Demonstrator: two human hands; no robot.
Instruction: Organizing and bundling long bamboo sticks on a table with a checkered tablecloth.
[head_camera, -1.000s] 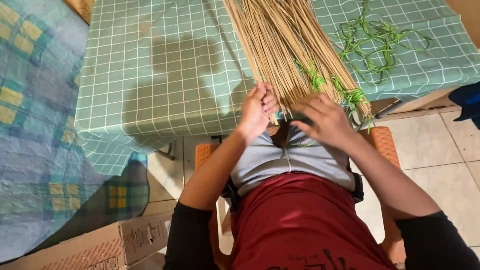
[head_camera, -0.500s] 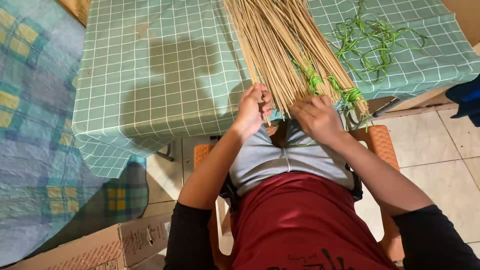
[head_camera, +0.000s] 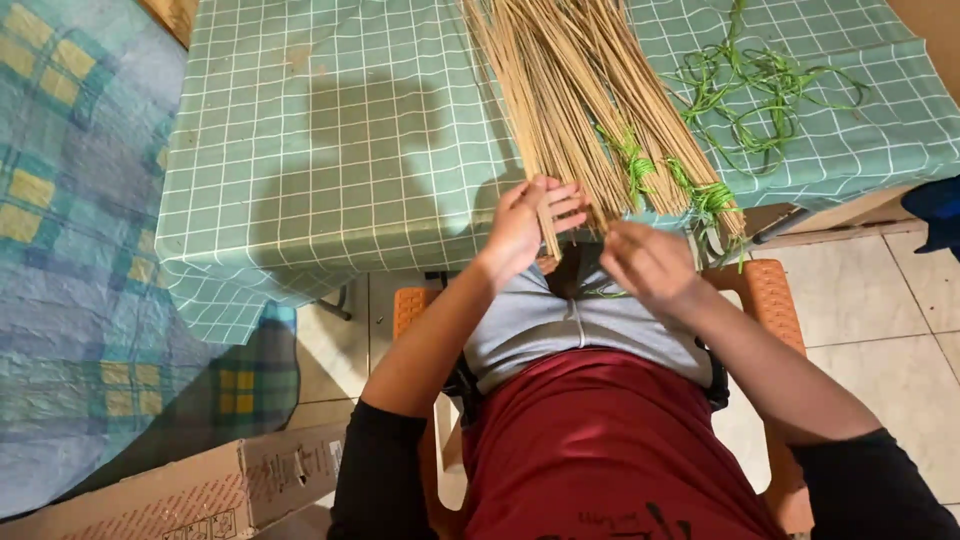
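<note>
Head camera is looking down on a long bundle of thin tan straw sticks (head_camera: 570, 90) that is lying across the table, its far end running out of the top of the picture and its near ends overhanging the near table edge, just above the person's lap. The left hand (head_camera: 525, 222) is curling around a few of the sticks at the left side of the bundle's near end, thumb and fingers partly closed on them, with one stick end poking down below the fingers. The right hand (head_camera: 645, 262) is hovering just right of the left one, below the sticks' cut ends, fingers bent and loosely gathered; whether it is pinching anything is not clear from here. Bright green plastic twine ties (head_camera: 700, 190) are wrapping small groups of sticks at the right side of the bundle, near the table edge. Farther right on the table a loose tangle of green twine strands (head_camera: 760, 90) is lying well apart from the hands. The table is wearing a green checked tablecloth (head_camera: 330, 150) that is hanging over the near edge. The person is sitting on an orange plastic chair (head_camera: 770, 290). At the near left a brown cardboard box (head_camera: 200, 490) is resting on the floor beside a blue and yellow plaid mat (head_camera: 60, 250).
</note>
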